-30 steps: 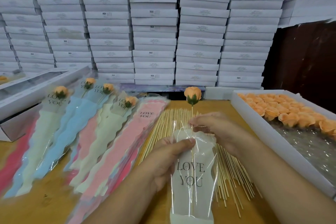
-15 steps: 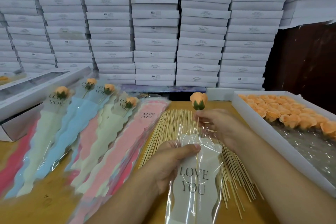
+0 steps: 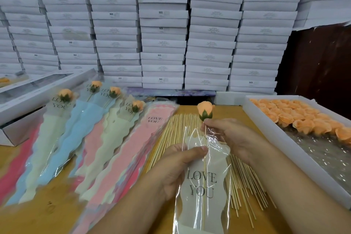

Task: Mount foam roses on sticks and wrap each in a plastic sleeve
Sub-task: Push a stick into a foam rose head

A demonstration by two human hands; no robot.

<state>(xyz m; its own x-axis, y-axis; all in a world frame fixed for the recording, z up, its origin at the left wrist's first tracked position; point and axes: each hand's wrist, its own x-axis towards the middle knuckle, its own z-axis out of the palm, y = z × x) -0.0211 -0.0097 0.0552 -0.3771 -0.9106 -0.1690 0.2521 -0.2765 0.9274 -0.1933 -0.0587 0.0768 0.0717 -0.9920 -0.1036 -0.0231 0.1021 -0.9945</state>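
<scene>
The stick (image 3: 204, 167) runs near-to-far down the middle of the plastic sleeve (image 3: 204, 192), its long axis in line with the sleeve's own, and the coming move turns on that line: the rose (image 3: 204, 110) stands clear of the sleeve's far mouth, so it probably has to travel nearward along the stick's axis to seat inside.

The right hand (image 3: 230, 137) is the nearer one to the rose; its fingers are curled and pinch the stick just below the green calyx, at the sleeve's open far edge. The left hand (image 3: 177, 169) sits nearer and to the left, thumb on top and fingers curled beneath, gripping the sleeve's upper part above the "LOVE YOU" print. The sleeve hangs between the two forearms, over a fan of bare sticks (image 3: 171, 138) on the wooden table (image 3: 38, 220).

To the left lie four finished wrapped roses (image 3: 79, 138) beside a stack of empty sleeves (image 3: 131, 150). On the right, a white tray (image 3: 266, 135) holds loose orange foam roses (image 3: 296, 118). White boxes (image 3: 163, 30) are stacked along the far side.
</scene>
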